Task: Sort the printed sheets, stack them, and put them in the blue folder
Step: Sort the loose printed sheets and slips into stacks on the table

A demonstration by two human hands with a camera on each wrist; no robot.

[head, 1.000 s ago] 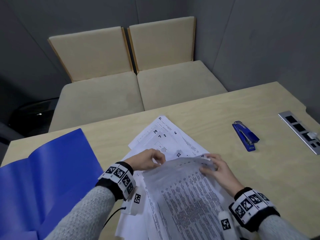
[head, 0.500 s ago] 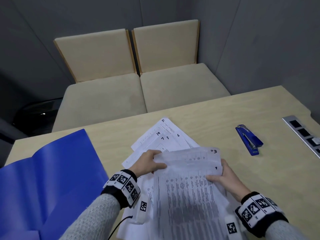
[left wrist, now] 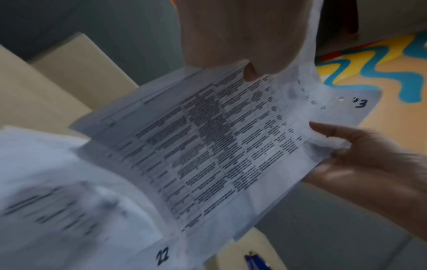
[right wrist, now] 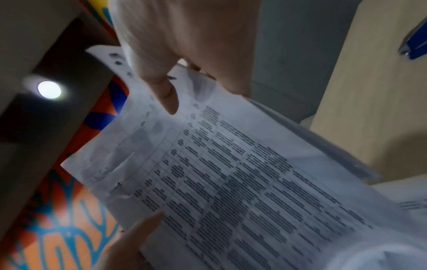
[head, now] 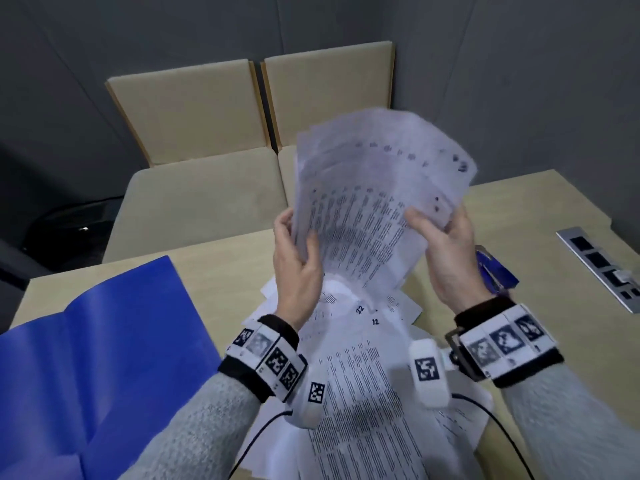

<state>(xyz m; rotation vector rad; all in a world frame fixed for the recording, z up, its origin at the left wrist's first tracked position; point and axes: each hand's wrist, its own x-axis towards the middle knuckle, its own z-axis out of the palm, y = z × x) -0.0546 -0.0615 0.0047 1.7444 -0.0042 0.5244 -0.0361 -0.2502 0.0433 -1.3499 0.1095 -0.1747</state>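
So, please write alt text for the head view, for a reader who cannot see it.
Two hands, left and right, hold a fanned bundle of sheets above loose sheets on a table. An open blue folder lies at left.

An office meeting booth. Grey padded walls (head: 519, 81) enclose two beige seats (head: 194, 202). The wooden surface (head: 554, 209) has a built-in socket strip (head: 602, 265).

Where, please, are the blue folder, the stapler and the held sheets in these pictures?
blue folder (head: 114, 344): head view, on its open right-hand flap.
stapler (head: 498, 271): head view, on the blue body showing beside the right wrist.
held sheets (head: 367, 202): head view, on the front sheet's printed middle.
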